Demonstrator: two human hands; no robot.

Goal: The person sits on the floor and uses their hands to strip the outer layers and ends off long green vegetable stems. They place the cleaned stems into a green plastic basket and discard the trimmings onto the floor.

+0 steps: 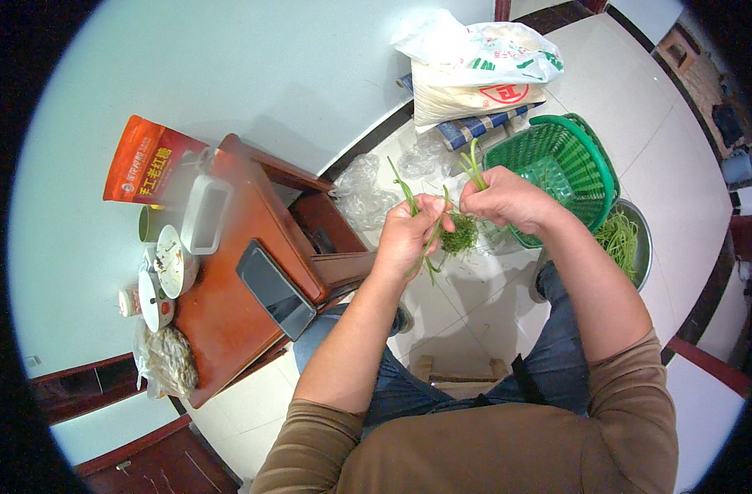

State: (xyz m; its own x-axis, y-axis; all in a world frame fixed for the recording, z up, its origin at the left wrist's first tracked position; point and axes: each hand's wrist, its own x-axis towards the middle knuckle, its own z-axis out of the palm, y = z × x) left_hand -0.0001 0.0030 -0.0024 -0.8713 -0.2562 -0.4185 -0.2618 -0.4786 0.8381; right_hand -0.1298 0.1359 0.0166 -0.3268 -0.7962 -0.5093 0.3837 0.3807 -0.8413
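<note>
Thin green stems (403, 185) are gripped in my left hand (413, 231), with their ends trailing down past the wrist. My right hand (506, 197) pinches a small bunch of green stalks (473, 165) that points up and away from me. The two hands are close together but apart. Below them on the floor lies a pile of green scraps (459, 236). Just beyond my right hand stands a green plastic basket (573, 157). Partly behind my right forearm, a metal bowl (645, 247) holds more green stems (618, 241).
At left, a wooden table (221, 333) bears a tablet-like device (276, 290), bowls (177, 262), a plastic container (207, 213) and a red pouch (150, 160). Clear plastic bags (363, 191) lie on the floor. A large sack (456, 96) rests on a striped stool (475, 129) by the wall.
</note>
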